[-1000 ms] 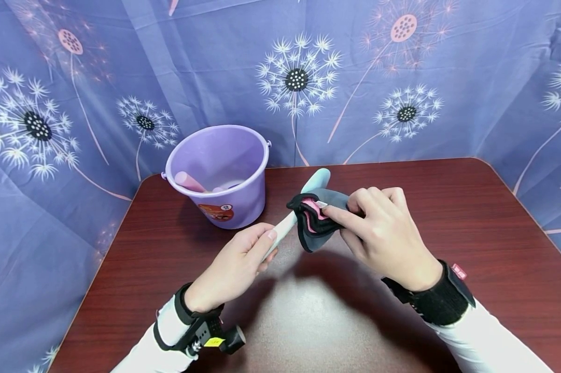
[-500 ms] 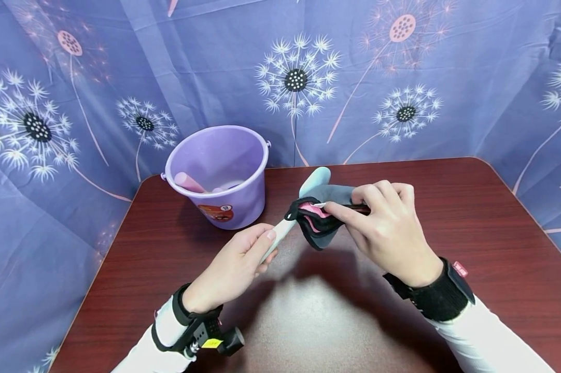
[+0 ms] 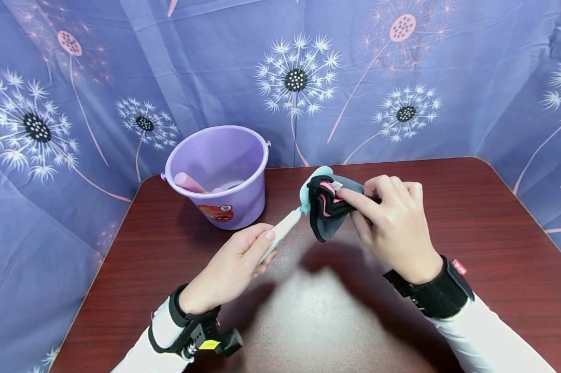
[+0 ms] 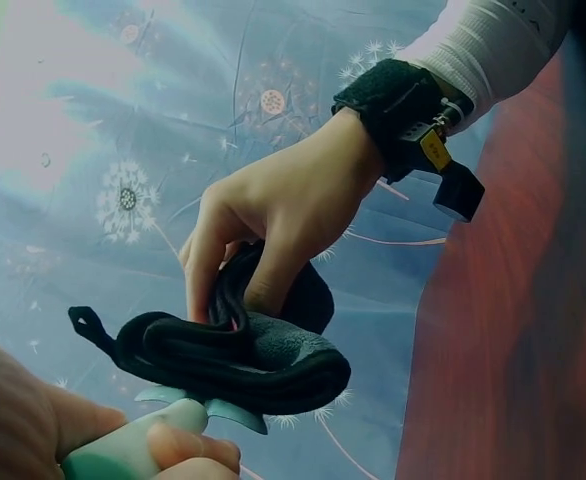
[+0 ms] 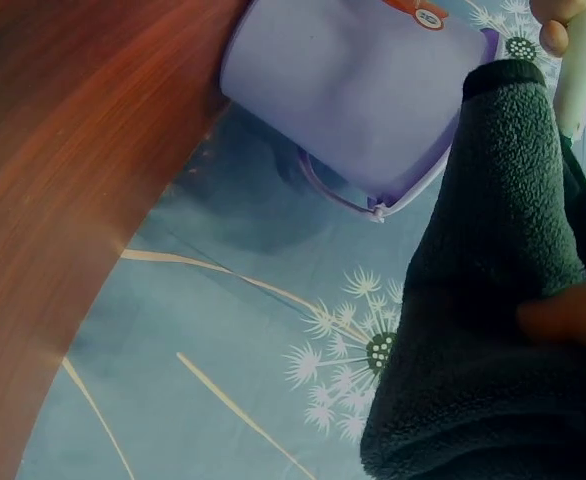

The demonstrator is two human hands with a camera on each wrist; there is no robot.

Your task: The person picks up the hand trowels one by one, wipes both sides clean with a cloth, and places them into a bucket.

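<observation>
In the head view my left hand (image 3: 234,267) grips the pale handle of a toy shovel (image 3: 282,232), whose rounded light teal head points away from me. My right hand (image 3: 394,228) pinches a folded grey cleaning cloth (image 3: 328,225) with black edging, pink inner folds and a small white tag. The cloth lies against the shovel's head and hides part of it. From the left wrist, the cloth (image 4: 233,375) shows a black hanging loop, with teal edges of the shovel's head below it. Grey fuzzy pile fills the cloth's near side (image 5: 503,210) in the right wrist view.
A purple bucket (image 3: 245,204) stands at the back left of the dark red wooden table (image 3: 486,217). Inside it lie a pink handle (image 3: 188,182) and other purple pieces. A blue dandelion-print curtain (image 3: 215,62) hangs behind and along the sides.
My right hand has moved the cloth up and to the right, from the upper handle to the shovel's head. More of the handle shows. My left hand has stayed nearly in place.
</observation>
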